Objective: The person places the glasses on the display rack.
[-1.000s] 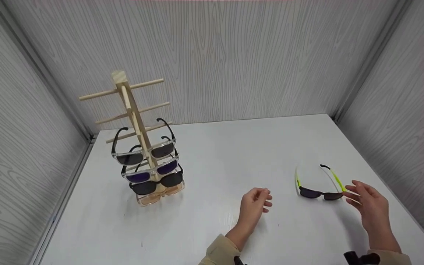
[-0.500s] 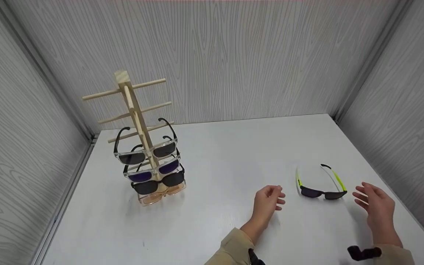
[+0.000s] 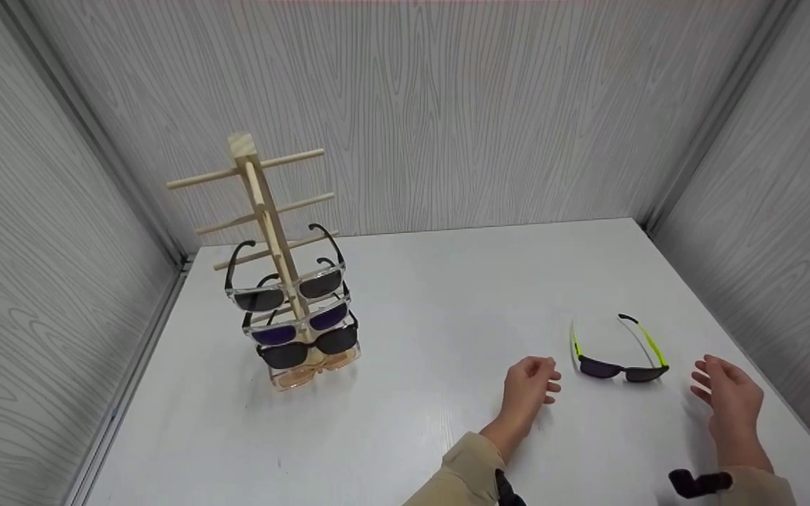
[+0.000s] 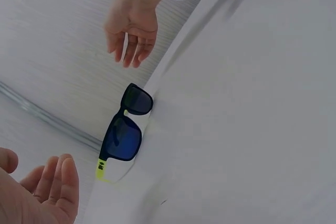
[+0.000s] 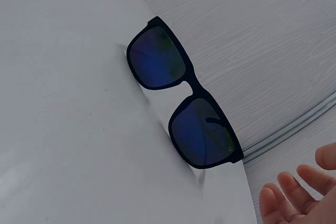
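A pair of sunglasses [image 3: 623, 371] with a black front, dark bluish lenses and neon yellow temples lies unfolded on the white table. My left hand [image 3: 530, 385] is just left of it, fingers loosely bent and holding nothing. On its other side is my right hand [image 3: 734, 397], also holding nothing, with relaxed fingers pointing toward the glasses. The left wrist view shows the sunglasses [image 4: 123, 137] between the two hands, apart from both. In the right wrist view the dark lenses [image 5: 202, 135] face the camera, and the right fingers [image 5: 294, 195] appear at the lower right corner.
At the left stands a wooden eyewear rack [image 3: 264, 204] with several pegs. Its lower pegs carry several pairs, including clear-framed sunglasses [image 3: 261, 301], black sunglasses [image 3: 285, 356] and peach-tinted glasses [image 3: 296, 378]. Grey wood-grain panels [image 3: 447, 119] wall the table at the back and sides.
My right hand has drawn away from the sunglasses' right temple, to the right. My left hand has moved right, closer to the glasses. The sunglasses stay on the table; the view shifts slightly.
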Action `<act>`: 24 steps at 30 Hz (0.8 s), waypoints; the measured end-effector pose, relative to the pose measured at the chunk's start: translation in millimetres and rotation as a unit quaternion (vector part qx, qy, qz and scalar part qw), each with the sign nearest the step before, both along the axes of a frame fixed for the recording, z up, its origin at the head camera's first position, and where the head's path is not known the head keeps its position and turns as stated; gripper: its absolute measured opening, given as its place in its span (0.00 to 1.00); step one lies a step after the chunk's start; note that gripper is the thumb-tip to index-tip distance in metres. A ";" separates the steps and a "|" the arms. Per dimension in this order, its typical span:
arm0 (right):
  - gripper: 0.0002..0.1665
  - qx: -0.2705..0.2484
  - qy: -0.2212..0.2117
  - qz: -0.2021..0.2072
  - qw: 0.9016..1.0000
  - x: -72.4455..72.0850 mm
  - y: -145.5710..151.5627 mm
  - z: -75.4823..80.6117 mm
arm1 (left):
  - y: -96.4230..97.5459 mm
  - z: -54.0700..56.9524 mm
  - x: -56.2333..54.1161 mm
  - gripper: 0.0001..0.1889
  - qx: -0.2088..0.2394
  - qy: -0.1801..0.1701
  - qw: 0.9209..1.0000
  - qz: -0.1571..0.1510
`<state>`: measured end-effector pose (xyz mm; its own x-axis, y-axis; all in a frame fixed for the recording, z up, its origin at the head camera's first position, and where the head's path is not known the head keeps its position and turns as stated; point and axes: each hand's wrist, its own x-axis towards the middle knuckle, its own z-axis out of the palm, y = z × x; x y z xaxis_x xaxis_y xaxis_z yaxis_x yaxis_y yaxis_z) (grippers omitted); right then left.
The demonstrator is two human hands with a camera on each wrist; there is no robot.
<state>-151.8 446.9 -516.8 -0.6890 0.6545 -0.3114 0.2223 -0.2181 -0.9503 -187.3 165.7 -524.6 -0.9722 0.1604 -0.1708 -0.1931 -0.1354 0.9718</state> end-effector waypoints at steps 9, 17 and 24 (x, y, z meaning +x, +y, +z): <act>0.36 0.038 -0.045 0.004 0.998 -6.8 5.8 -6.9 | 14.1 -15.0 -2.8 0.08 -0.034 -0.012 0.999 -0.001; 0.40 0.052 -0.071 0.047 0.995 -11.5 4.6 -10.1 | 20.5 -26.8 -6.4 0.09 -0.074 -0.018 0.997 0.001; 0.41 0.043 -0.105 0.071 0.991 -13.2 7.6 -12.4 | 27.3 -34.4 -9.6 0.13 -0.082 -0.032 0.996 -0.007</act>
<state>-165.0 454.5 -529.2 -0.7019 0.5863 -0.4045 0.4396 -0.0903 -0.8936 -196.9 192.9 -559.0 -0.9561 0.1392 -0.2581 -0.2568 0.0271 0.9661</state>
